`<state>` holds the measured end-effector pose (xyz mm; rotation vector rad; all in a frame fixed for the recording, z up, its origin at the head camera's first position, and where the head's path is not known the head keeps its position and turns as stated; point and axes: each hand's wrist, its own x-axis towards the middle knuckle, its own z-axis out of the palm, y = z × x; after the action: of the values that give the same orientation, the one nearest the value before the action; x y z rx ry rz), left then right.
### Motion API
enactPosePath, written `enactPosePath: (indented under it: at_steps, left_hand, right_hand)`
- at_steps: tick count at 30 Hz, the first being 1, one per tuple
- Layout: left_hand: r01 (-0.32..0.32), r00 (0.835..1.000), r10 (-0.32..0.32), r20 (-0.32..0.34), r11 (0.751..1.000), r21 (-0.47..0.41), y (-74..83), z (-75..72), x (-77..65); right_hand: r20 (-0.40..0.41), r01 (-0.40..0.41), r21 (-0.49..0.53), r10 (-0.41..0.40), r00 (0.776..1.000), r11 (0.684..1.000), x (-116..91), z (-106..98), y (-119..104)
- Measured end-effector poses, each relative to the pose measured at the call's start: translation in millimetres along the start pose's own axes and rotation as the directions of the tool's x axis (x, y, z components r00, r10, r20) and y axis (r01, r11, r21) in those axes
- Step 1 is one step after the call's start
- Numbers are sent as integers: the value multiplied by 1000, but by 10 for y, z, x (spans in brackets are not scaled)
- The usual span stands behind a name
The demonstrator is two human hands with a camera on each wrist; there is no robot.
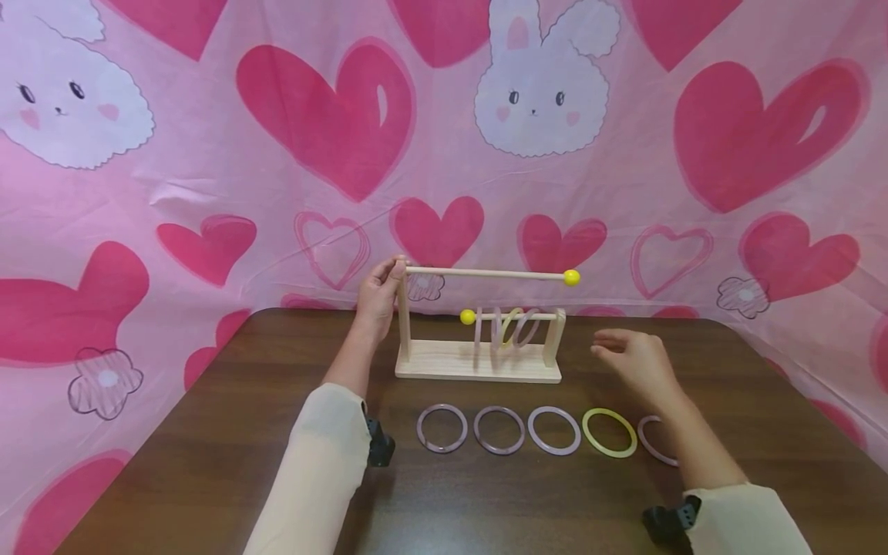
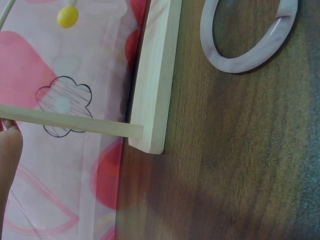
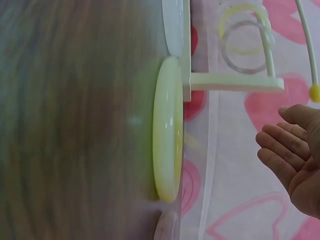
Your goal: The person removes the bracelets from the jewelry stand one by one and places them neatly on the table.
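A wooden bangle stand (image 1: 479, 362) has a long upper rod (image 1: 486, 273) and a shorter lower rod, each tipped with a yellow ball. Several bangles (image 1: 496, 327), purplish and yellow, hang on the lower rod. My left hand (image 1: 378, 297) grips the top of the stand's left post (image 1: 405, 316), fingers behind it; only part of that hand shows in the left wrist view. To the right of the stand, my right hand (image 1: 638, 364) hovers above the table, holding nothing. Its fingers look relaxed and slightly bent in the right wrist view.
Along the table (image 1: 277, 478) in front of the stand lies a row of bangles: purplish ones, a pale lilac one (image 1: 554, 431) and a yellow one (image 1: 610, 433). My right forearm partly covers the rightmost bangle (image 1: 652, 443). A pink heart-patterned cloth (image 1: 444, 169) hangs behind.
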<state>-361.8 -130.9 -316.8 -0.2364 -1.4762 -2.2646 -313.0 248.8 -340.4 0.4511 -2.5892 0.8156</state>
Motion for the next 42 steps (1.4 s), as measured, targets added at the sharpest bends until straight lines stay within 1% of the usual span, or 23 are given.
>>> enactPosePath:
  at_steps: [9, 16, 22, 29, 37, 42]
  left_hand:
    - [-1, 1000, 1, 3, 1000, 3, 5, -9, 0]
    - [4, 1000, -4, -1, 1000, -25, -25, -9, 23]
    - [4, 1000, -4, 6, 1000, -19, -20, -4, 21]
    - [3, 1000, -3, 9, 1000, -21, -3, 1, 6]
    - [2, 1000, -2, 4, 1000, -16, -16, -1, 6]
    - [-1, 1000, 1, 8, 1000, -17, -7, 1, 12]
  right_hand:
    - [10, 35, 19, -35, 999, 999, 58, 83, -149]
    - [-4, 83, 35, -83, 997, 996, 109, 156, -239]
    - [-5, 74, 54, -74, 997, 996, 169, 206, -315]
    - [-4, 89, 79, -89, 996, 993, 218, 280, -421]
    - [26, 75, 112, -78, 997, 991, 250, 369, -546]
    - [16, 92, 132, -95, 995, 987, 274, 428, -605]
